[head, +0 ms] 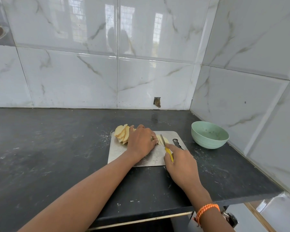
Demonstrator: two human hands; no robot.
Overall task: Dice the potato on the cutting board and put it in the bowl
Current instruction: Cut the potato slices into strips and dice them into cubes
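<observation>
A steel cutting board (120, 151) lies on the dark counter. A fanned stack of pale potato slices (121, 133) sits at its far left corner. My left hand (141, 141) holds down a few potato slices (163, 140) in the middle of the board, fingers curled over them. My right hand (179, 163) grips a yellow-handled knife (168, 152), index finger along the top; the blade rests on the slices just right of my left fingertips. The pale green bowl (210, 135) stands to the right of the board, looking empty.
The black counter (57, 156) ends at a front edge near me and at a drop on the near right. Marble-look tiled walls close the back and the right side, close behind the bowl. Scraps and white smears dot the counter.
</observation>
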